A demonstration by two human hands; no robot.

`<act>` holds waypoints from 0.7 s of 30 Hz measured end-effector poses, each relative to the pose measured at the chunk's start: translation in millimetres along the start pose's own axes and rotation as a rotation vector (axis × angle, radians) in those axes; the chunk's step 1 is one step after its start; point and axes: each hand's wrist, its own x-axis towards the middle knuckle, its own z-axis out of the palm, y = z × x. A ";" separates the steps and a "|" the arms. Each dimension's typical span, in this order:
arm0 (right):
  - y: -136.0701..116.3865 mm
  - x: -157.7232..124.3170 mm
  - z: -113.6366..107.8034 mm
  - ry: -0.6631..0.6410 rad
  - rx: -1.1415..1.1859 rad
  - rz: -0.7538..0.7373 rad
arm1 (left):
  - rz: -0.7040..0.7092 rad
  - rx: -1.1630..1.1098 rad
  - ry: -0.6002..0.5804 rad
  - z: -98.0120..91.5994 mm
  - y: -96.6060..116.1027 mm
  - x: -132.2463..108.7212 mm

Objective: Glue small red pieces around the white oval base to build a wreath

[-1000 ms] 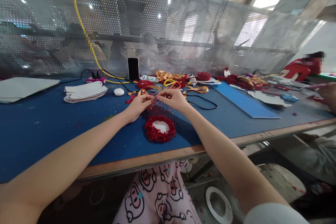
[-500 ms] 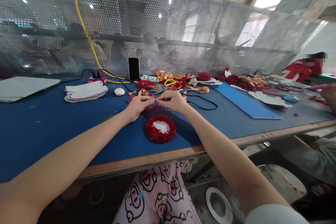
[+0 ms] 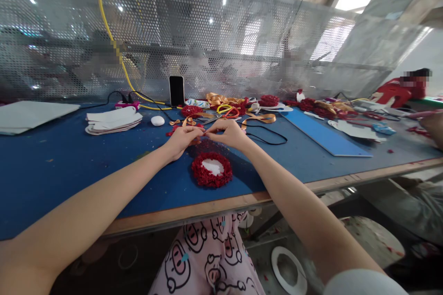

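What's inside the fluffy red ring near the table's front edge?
Inside the red ring, a white surface shows. Red ruffles cover its outer edge; anything underneath the ring is hidden.

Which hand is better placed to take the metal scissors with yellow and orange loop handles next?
The right hand, probably: it is just in front of the scissors, while the left hand is farther left. Both have their fingers pinched together, so the right may need freeing first.
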 end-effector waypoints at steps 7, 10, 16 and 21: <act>-10.8 0.7 -1.4 0.037 0.014 0.178 | -0.062 -0.104 0.064 -2.5 -0.5 5.2; -12.5 1.5 -1.6 0.024 0.011 0.204 | -0.062 -0.057 0.021 -3.7 -3.1 6.2; -9.8 2.4 -1.6 0.045 0.002 0.217 | 0.015 0.123 -0.066 -5.6 -6.8 5.1; -8.5 1.7 -1.7 0.029 -0.015 0.225 | 0.035 0.099 -0.102 -5.5 -7.6 5.0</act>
